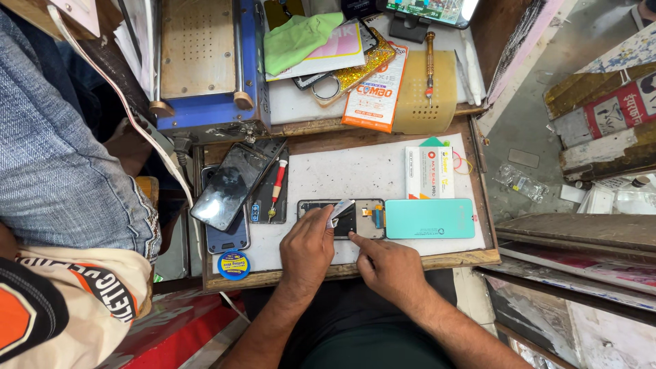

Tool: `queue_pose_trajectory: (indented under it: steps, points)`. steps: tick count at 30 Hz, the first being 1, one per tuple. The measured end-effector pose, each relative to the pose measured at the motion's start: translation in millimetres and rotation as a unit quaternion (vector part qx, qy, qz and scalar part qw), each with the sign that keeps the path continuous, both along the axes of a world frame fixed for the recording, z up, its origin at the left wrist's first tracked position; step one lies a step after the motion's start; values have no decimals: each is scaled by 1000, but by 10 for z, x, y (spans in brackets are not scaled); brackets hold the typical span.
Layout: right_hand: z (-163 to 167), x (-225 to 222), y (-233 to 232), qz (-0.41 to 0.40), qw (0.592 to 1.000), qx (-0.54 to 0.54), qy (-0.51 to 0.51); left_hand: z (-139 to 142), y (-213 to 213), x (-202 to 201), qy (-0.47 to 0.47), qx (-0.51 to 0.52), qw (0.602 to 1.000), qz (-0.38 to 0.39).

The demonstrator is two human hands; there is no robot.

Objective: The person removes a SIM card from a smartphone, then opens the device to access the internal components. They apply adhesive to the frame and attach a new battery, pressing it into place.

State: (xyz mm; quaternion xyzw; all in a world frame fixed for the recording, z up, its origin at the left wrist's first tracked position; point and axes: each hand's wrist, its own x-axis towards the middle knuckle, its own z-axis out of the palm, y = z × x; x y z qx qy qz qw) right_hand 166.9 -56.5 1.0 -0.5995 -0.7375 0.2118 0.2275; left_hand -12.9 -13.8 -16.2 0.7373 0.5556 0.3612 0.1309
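Observation:
An opened phone body (362, 220) lies on a white work mat (342, 174), joined by a flex strip to a mint-green back cover (430, 219) on its right. My left hand (307, 249) pinches a small white strip (339, 211) over the phone's left half. My right hand (389, 268) presses its forefinger tip onto the phone's lower middle and holds nothing.
Several phones (229, 186) and a red-handled screwdriver (277, 188) lie at the left of the mat. A white box (429, 172) sits behind the cover. A blue machine (205, 65), a green cloth (301, 37) and a round blue tin (234, 264) are nearby. Another person in denim (61, 150) stands at left.

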Motion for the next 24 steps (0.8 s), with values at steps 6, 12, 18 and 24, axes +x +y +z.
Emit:
queue_pose_trajectory:
  steps: [6,12,18,24]
  points:
    - [9,5,1,0,1000,-7,-2,61,6,-64,41,31,999,8]
    - [2,13,4,-7,1000,-12,-8,46,72,-182,87,37,995,31]
    - [-23,33,2,-2,1000,-6,4,68,54,-374,-46,-35,996,64]
    - [-40,33,5,-5,1000,-3,3,34,-7,-170,-53,-6,999,-6]
